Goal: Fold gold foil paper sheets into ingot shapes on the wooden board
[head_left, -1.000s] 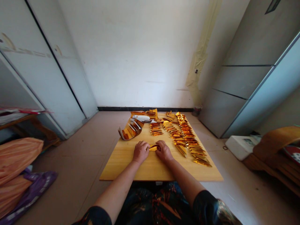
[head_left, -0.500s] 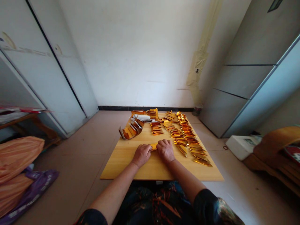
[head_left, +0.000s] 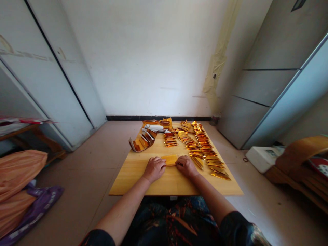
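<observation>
A folded gold paper (head_left: 170,160) lies flat near the middle of the wooden table (head_left: 143,181). My left hand (head_left: 155,168) has its fingers closed on the paper's left end. At the right end, my right hand (head_left: 186,166) pinches the same paper. Just right of that hand are folded gold pieces (head_left: 197,162), part of long overlapping rows (head_left: 205,141). Beyond my hands lies a shorter stack of folded gold pieces (head_left: 170,139).
Curved gold sheets (head_left: 141,141) stand at the table's left edge. Behind them are a white roll (head_left: 154,127) and more gold paper (head_left: 166,122). A grey refrigerator (head_left: 258,89) is at the right, and orange and purple bags (head_left: 22,174) are at the left.
My right hand has moved right along the paper, away from my left hand. More of the gold paper now shows between them. The view has shifted slightly.
</observation>
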A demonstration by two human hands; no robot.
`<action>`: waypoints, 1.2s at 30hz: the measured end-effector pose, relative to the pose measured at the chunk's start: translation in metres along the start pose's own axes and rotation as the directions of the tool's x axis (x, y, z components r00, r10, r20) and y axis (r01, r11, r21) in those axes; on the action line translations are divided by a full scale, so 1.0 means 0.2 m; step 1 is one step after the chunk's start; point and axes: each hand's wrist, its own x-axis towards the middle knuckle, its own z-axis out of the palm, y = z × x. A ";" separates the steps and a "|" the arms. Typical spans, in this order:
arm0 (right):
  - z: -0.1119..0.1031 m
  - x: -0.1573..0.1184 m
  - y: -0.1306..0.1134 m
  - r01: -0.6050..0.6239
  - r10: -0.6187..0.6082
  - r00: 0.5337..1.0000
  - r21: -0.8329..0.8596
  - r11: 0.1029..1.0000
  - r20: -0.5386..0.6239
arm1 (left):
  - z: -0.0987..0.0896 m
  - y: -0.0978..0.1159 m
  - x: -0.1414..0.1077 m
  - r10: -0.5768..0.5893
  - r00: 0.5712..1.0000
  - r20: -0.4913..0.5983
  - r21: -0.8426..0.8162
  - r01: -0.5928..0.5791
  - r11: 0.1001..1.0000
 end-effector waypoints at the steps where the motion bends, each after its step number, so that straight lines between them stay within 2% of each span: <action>1: -0.01 0.00 0.00 0.007 -0.007 1.000 0.003 1.000 0.001 | 0.01 -0.01 0.00 -0.003 1.000 0.001 -0.007 0.003 1.000; 10: 0.00 -0.02 0.02 0.031 -0.032 0.999 -0.084 0.996 -0.010 | 0.05 -0.08 -0.01 0.043 0.997 -0.057 -0.039 -0.046 0.998; 19: 0.01 -0.03 0.01 0.081 -0.088 0.995 -0.141 0.987 -0.042 | 0.04 -0.06 -0.01 0.103 0.988 -0.113 0.029 -0.101 0.994; 24: 0.01 -0.04 0.00 0.052 -0.067 0.994 -0.165 0.985 -0.084 | 0.04 -0.06 -0.02 0.117 0.989 -0.087 0.030 -0.115 0.993; 29: 0.00 -0.03 0.01 0.015 -0.018 0.999 -0.073 0.997 -0.038 | 0.03 -0.04 -0.02 0.050 0.998 -0.050 0.004 -0.049 0.999; 33: -0.01 0.00 0.01 -0.091 0.091 0.996 0.007 0.996 -0.007 | 0.02 -0.02 0.00 -0.065 0.998 -0.007 -0.005 0.065 0.998; 36: -0.01 0.02 -0.01 -0.168 0.168 0.986 0.004 0.986 -0.007 | 0.01 -0.01 0.02 -0.124 0.992 0.015 0.032 0.124 0.992</action>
